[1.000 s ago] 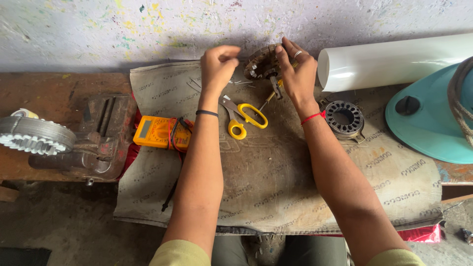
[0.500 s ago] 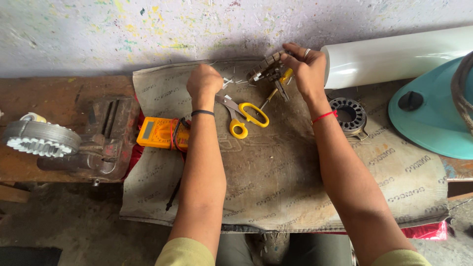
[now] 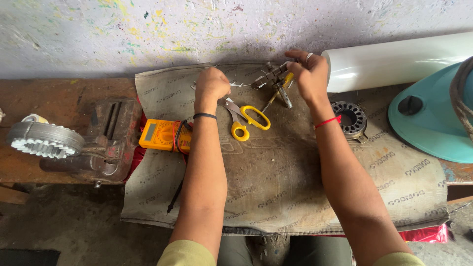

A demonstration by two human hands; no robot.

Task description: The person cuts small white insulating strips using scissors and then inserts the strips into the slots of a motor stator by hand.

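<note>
Both hands shifted right; right hand clamps metal pliers, left hand fisted

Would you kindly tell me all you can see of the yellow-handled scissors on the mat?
The yellow-handled scissors lie flat on the grey-brown mat, between the person's two forearms. They have two yellow loop handles, seemingly plastic, one larger than the other, and grey metal blades pointing up-left toward the left hand. The blades look nearly closed. Neither hand touches them; the right hand is up and to their right. A slim tool lies just to their right; whether it touches them is unclear.
</note>
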